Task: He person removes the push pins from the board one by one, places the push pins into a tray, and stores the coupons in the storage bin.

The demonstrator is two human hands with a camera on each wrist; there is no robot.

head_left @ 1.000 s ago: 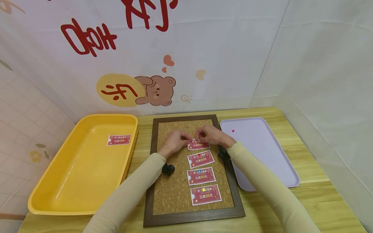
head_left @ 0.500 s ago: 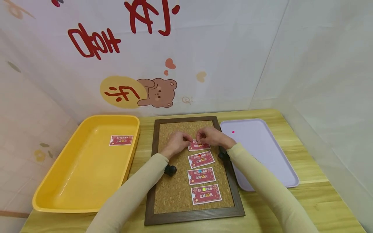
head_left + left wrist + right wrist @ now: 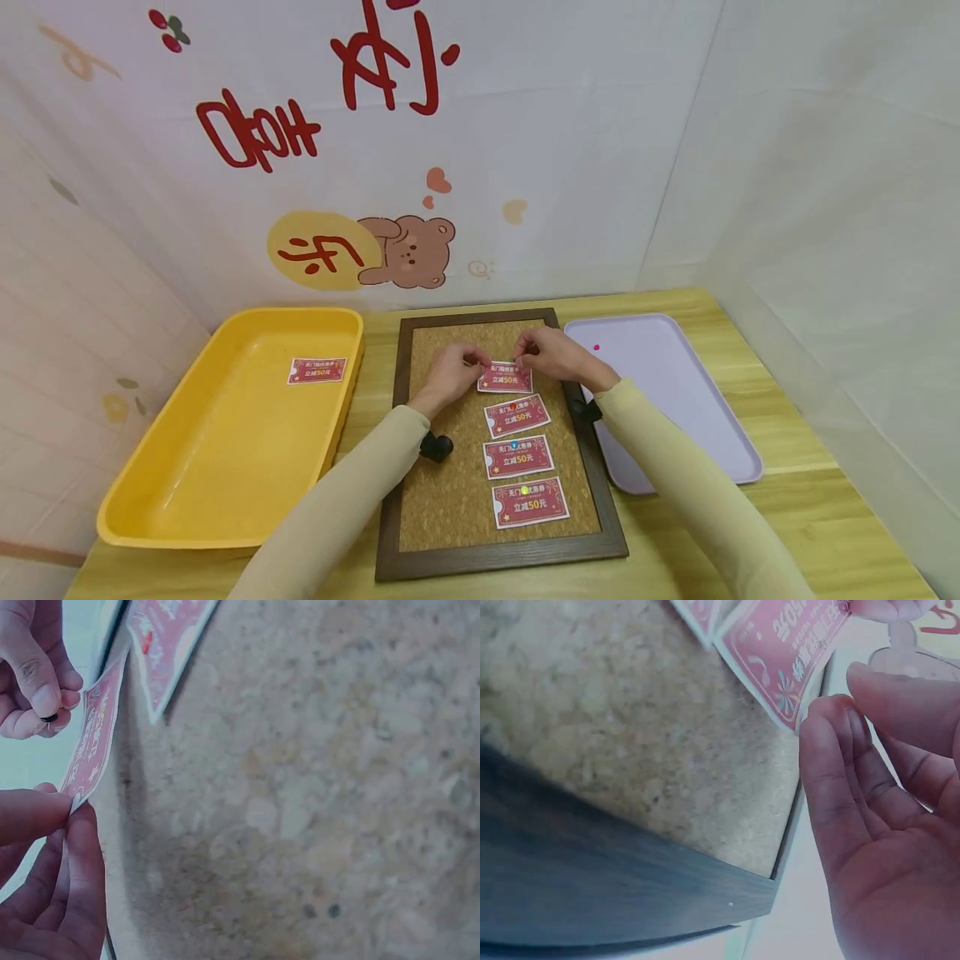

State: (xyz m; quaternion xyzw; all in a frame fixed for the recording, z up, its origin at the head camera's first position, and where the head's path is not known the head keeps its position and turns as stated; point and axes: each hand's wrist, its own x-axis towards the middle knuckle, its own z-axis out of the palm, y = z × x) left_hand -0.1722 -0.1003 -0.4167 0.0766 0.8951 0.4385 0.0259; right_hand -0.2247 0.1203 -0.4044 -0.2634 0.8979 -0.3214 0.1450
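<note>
My left hand [image 3: 452,371] pinches the left corner of a red paper coupon [image 3: 505,379] near the top of the framed corkboard [image 3: 442,508]. In the left wrist view the coupon [image 3: 95,735] curves up, held between thumb and fingers. My right hand [image 3: 553,352] is at the coupon's upper right edge. Its thumb and fingers hold a small black pushpin [image 3: 49,718], its point showing below the thumb. Lower on the board, three coupons hang in a column: one with a red pin [image 3: 513,407], one with a blue pin [image 3: 514,446], one with a yellow pin [image 3: 524,491].
A yellow tray [image 3: 225,533] stands left of the board, with another red coupon [image 3: 317,372] lying in it. To the right is a lilac tray [image 3: 667,400] bearing a small pink pin [image 3: 597,347]. A white printed wall sheet [image 3: 570,167] rises behind the wooden table [image 3: 817,500].
My right hand has drawn back slightly from the coupon's top, uncovering more of its print. The top coupon has shifted a little left with my left hand. The view has tilted up slightly.
</note>
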